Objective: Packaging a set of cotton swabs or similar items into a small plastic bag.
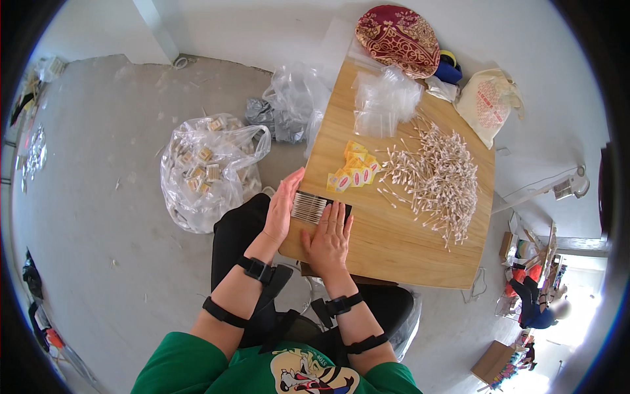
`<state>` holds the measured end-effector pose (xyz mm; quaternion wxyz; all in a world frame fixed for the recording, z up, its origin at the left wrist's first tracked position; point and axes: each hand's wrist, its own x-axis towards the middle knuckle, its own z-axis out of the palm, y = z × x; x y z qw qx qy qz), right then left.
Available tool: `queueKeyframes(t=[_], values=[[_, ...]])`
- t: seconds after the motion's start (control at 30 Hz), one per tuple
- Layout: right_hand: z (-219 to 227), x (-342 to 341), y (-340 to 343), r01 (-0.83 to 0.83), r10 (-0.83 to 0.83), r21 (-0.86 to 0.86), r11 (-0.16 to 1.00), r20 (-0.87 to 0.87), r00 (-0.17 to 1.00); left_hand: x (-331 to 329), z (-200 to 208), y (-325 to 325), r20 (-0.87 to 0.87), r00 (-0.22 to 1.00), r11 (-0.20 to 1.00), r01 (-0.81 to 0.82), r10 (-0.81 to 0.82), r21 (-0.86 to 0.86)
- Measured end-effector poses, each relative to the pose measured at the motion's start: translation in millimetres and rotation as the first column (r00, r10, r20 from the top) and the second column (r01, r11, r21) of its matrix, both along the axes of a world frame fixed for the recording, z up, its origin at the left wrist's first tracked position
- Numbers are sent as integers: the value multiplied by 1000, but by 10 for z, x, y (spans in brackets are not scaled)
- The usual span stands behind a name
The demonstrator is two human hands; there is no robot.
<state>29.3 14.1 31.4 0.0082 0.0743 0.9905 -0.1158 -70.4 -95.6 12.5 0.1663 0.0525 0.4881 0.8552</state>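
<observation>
A neat row of cotton swabs [306, 207] lies side by side on a flat black piece [347, 210] near the table's left edge. My left hand [282, 209] stands on its side along the left end of the row, fingers stretched out together. Flat over the right end rests my right hand [328, 244], fingers extended, hiding part of the swabs and the black piece. Just beyond are several small yellow and white printed cards [355, 172]. A big loose heap of cotton swabs [441, 176] spreads across the right of the table.
Clear flat plastic bags [387, 102] lie at the back of the wooden table [400, 253]. Behind them are a red patterned cushion [398, 41] and a cloth bag [489, 105]. On the floor at left stands a clear bag of packed swabs [209, 174]. Another person [539, 308] is far right.
</observation>
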Motion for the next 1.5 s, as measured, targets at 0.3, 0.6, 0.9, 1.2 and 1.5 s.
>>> queueKeyframes(t=[0.3, 0.6, 0.9, 1.2, 1.5], values=[[-21, -69, 71, 30, -34, -59, 998, -72, 997, -6, -27, -18, -31, 999, 1000, -15, 15, 15], [60, -90, 41, -38, 36, -39, 998, -45, 998, 57, 64, 71, -95, 994, 996, 55, -61, -63], [35, -115, 28, -32, 30, -19, 999, -86, 996, 39, 18, 111, -42, 995, 993, 92, -95, -73], [70, -97, 29, -48, 47, -37, 998, -36, 998, 42, 14, 66, -84, 996, 999, 3, -7, -41], [46, -107, -16, -38, 37, -12, 999, -19, 999, -15, -12, 11, -41, 998, 998, -51, 49, -46]])
